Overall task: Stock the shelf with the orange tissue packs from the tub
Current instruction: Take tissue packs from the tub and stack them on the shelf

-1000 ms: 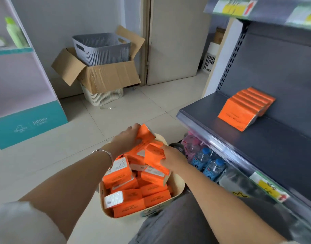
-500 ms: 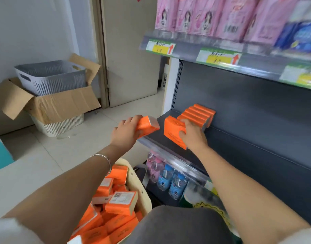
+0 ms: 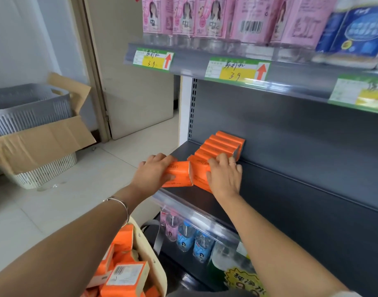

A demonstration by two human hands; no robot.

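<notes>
On the dark shelf (image 3: 290,189), both hands grip orange packs: left hand (image 3: 151,174) one pack (image 3: 179,174), right hand (image 3: 224,179) another (image 3: 199,174).

Both bare forearms are reaching forward and upward, the left one wearing a thin bangle at the wrist. The left hand (image 3: 153,172) is curling its fingers over an orange tissue pack (image 3: 179,174), thumb underneath. The right hand (image 3: 224,176) is lying palm-down, its fingertips pressing another orange pack (image 3: 202,171).
</notes>
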